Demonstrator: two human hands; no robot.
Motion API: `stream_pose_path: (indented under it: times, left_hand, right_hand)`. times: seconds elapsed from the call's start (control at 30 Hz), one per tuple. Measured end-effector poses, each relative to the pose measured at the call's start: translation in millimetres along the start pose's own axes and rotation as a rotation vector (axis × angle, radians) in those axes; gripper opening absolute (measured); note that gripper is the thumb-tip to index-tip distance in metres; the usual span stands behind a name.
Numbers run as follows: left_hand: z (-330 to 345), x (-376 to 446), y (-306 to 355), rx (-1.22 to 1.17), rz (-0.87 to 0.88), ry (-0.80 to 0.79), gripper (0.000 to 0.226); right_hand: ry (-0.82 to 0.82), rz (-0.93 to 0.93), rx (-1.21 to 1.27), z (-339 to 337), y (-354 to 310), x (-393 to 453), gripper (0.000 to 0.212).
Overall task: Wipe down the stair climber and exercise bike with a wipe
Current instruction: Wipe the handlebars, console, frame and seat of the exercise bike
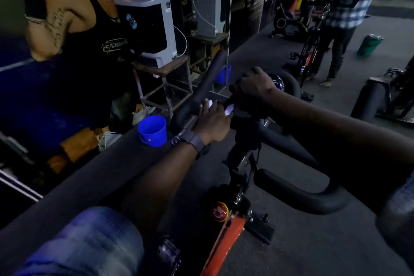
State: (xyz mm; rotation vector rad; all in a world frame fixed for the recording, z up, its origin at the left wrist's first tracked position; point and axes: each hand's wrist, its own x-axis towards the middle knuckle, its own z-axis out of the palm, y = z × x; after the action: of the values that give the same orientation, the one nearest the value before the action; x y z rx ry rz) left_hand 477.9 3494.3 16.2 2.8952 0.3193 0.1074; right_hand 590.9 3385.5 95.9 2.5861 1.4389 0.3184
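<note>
An exercise bike [226, 237] with an orange frame and black padded handlebars [298, 192] stands right in front of me. My left hand [212, 119] lies on the left handlebar [201, 89] with a white wipe [229, 110] under it; white bits show between the fingers. My right hand [253, 84] grips the centre of the handlebars near the console, fingers curled over the bar. A watch sits on my left wrist. The stair climber is not recognisable in this dim view.
A blue bucket [152, 130] stands on the floor left of the bike. Behind it a metal stand [165, 87] carries a water purifier [154, 29] against a mirrored wall. Another bike [380, 101] is at the right. A green bin [369, 45] stands far right.
</note>
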Motion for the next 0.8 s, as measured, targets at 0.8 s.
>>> stream_pose_path:
  times: [0.8]
  left_hand:
    - [1.9,-201.8,44.4,-0.274,-0.168,0.284,0.037]
  right_hand:
    - [0.226,-0.200,0.175,-8.6,-79.8,-108.2,0.051]
